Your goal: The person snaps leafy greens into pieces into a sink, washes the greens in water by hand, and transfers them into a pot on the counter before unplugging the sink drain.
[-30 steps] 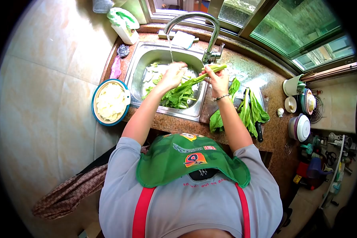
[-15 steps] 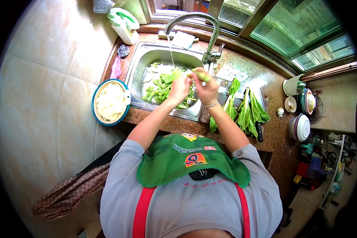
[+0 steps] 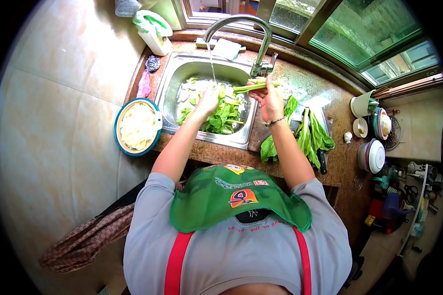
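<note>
From my remote seat I look down through the head camera onto a person at a kitchen sink (image 3: 165,98). The right hand (image 3: 269,104) pinches a small bunch of green stalks (image 3: 246,89) between thumb and fingers, above the sink's right edge. The left hand (image 3: 208,102) is over the basin beside loose leafy greens (image 3: 225,119); its fingers are partly hidden, so I cannot tell whether they grip anything.

I judge the stalks to be light, fairly firm and crisp, slippery when wet, and apt to snap if bent hard. The leaves look soft and easy to tear, so I would take hold low on the thick, pale stems with a gentle pinch.

A thin stream of water falls from the curved faucet (image 3: 265,39) into the basin. On the speckled brown countertop (image 3: 348,155), to the right, more leafy bunches (image 3: 310,135) lie near a black knife handle (image 3: 322,162). Left of the sink sits a blue-rimmed bowl (image 3: 117,123) of pale slices (image 3: 136,126). Beyond the faucet, sliding windows (image 3: 366,32) let in daylight; marbled tiles (image 3: 47,132) fill the left side.
</note>
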Tool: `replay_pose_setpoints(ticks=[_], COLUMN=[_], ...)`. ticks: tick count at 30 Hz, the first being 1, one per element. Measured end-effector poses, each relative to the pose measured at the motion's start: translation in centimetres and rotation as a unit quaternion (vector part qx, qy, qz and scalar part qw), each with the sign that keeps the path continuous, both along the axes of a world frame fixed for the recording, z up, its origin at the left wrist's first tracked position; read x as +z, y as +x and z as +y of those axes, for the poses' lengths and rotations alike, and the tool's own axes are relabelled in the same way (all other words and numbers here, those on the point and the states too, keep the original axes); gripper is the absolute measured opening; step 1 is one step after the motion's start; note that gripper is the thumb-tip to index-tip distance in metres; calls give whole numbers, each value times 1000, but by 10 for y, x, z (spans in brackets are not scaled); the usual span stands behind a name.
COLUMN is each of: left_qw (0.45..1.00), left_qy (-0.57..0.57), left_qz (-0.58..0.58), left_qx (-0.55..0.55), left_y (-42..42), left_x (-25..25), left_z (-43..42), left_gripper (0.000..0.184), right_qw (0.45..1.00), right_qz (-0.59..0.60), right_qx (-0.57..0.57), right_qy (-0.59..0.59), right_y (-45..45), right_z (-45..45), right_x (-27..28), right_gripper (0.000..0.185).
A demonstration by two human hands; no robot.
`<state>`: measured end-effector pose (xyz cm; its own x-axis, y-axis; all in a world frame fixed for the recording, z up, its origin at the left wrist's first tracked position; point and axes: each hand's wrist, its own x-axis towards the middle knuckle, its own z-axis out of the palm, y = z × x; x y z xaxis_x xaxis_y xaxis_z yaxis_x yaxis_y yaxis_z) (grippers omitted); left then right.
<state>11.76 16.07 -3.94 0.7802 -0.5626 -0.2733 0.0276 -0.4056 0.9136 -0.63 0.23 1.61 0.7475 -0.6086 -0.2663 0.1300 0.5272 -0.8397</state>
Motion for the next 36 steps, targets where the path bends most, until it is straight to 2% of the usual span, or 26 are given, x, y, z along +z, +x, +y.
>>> replay_pose_setpoints(ticks=[1,2,3,5,6,7,9,10,11,12,17,19,21,22,23,24,25,26,27,28,30,31,33,34,35,36], left_qw=[989,977,977,973,963,963,981,984,984,983,974,980,984,987,987,996,996,995,993,989,986,982,979,977,975,975], left_qy=[58,4,5,109,43,43,46,20,21,25,-6,56,64,72,72,19,-34,-34,-11,11,18,24,61,59,57,57], left_qz=[-132,-211,-210,-143,-249,-249,-153,-142,-142,-149,-208,-162,-127,-91,-91,-14,63,64,98,132,146,161,162,164,166,166], left_qx=[-25,-34,-31,-142,-98,-98,-110,-105,-107,-103,-86,-99,-103,-107,-107,-85,-62,-62,-67,-73,-85,-96,-111,-123,-136,-137], left_y=[2,-2,-8,-18,-25,-26,-27,-27,-27,-27,-28,-29,-31,-32,-32,-35,-35,-36,-37,-36,-32,-31,-28,-30,-31,-30], left_x=[6,10,28,58,55,53,54,46,44,42,27,28,35,38,32,26,21,15,21,25,21,18,24,36,44,48], left_z=[-3,-8,-10,-15,-17,-17,-19,-19,-19,-19,-21,-23,-22,-21,-22,-23,-23,-22,-20,-19,-17,-15,-13,-11,-11,-10], left_gripper=[56,49,49,41,38,38,38,39,39,39,38,37,36,35,35,35,35,35,39,44,43,42,40,38,37,37], right_qw=[1000,999,998,998,996,993,991,988,984,986,965,953,941,908,908,825,717,745,746,793,867,867,820,772,772,839], right_qz=[-2,12,27,19,23,26,35,24,13,-13,2,19,27,47,47,14,-20,-23,-23,-11,-7,-7,62,-28,-28,-57], right_qx=[1,24,48,46,51,55,63,74,86,71,57,68,44,27,27,19,11,45,44,48,46,47,82,17,17,91], right_qy=[-1,-19,-36,-36,-69,-101,-113,-136,-158,-149,-255,-296,-333,-415,-415,-564,-697,-665,-664,-607,-496,-496,-563,-634,-634,-533], right_y=[2,4,5,9,10,10,10,10,10,10,11,9,7,7,6,4,3,2,1,1,6,4,1,8,12,14], right_z=[0,1,2,13,17,19,18,17,16,21,17,19,24,24,20,16,13,13,15,17,21,20,15,12,7,5], right_x=[-5,-11,-14,-14,-17,-21,-31,-35,-40,-31,-42,-42,-42,-47,-48,-47,-48,-49,-51,-56,-57,-52,-36,-42,-50,-49], right_gripper=[43,42,42,40,37,34,32,31,30,21,21,22,19,18,18,17,16,20,20,23,27,27,24,21,21,20])
